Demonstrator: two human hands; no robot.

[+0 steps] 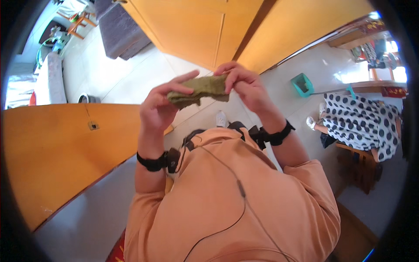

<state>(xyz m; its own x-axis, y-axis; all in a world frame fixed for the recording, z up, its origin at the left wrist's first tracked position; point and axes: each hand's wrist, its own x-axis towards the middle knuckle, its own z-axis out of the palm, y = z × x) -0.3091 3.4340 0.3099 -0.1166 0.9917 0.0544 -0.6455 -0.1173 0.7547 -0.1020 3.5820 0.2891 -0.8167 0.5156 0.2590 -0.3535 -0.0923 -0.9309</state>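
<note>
Between my two hands, in front of my chest, is a folded olive-green cloth (203, 88) with ragged, layered lower edges. My left hand (166, 96) grips its left end, thumb and fingers pressed on it while one finger sticks out above. At the right end, my right hand (242, 83) pinches the cloth's upper corner between thumb and fingers. The cloth is held up in the air, spanning the gap between the hands. Black bands with small devices circle both my wrists.
An orange-yellow wooden door (196, 30) stands ahead, and another wooden panel (78, 139) is at left. A teal bin (302, 85) sits on the tiled floor. At right, a person in a polka-dot dress (360, 122) is seated. A grey-draped piece of furniture (118, 32) stands far left.
</note>
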